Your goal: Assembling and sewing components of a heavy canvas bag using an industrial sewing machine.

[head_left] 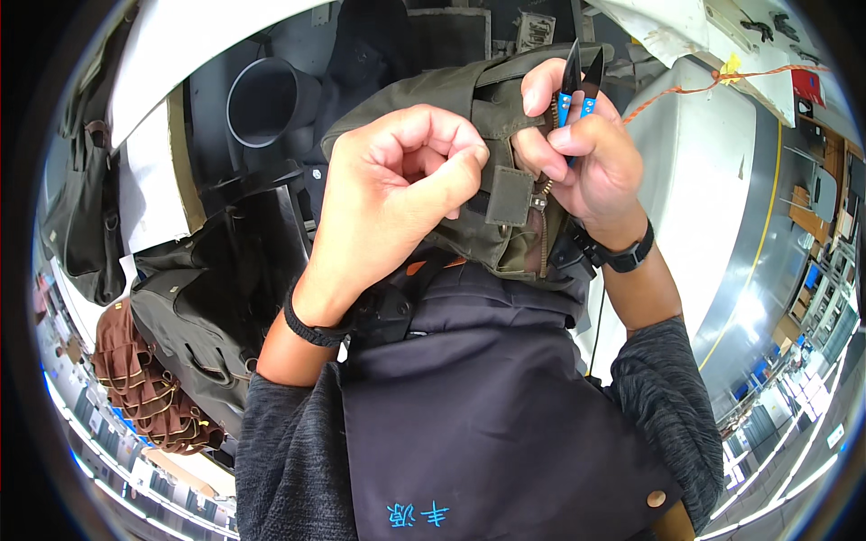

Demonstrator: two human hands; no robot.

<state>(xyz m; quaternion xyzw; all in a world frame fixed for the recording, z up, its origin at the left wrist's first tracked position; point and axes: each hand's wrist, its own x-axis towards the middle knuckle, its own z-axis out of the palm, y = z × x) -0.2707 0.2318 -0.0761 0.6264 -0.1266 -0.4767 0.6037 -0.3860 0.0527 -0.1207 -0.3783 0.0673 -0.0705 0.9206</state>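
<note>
An olive-green fabric bag (424,97) with a brass-toothed zipper (544,236) and a square tab (510,197) lies in front of my dark apron (469,406). Blue-handled thread snips (565,108) are held in my right hand (604,171), their dark blades pointing up and slightly parted. The fingers of that hand are also at the bag's edge beside the zipper. My left hand (388,194) is closed in a pinch, thumb against forefinger, over the bag's left part. Whatever its fingertips hold, if anything, is too small to see.
A round dark bin (271,101) stands at the upper left. More dark bags (194,316) and a brown bundle (149,383) lie at the left. A white surface (695,198) is on the right, with an orange cord (672,92) above it.
</note>
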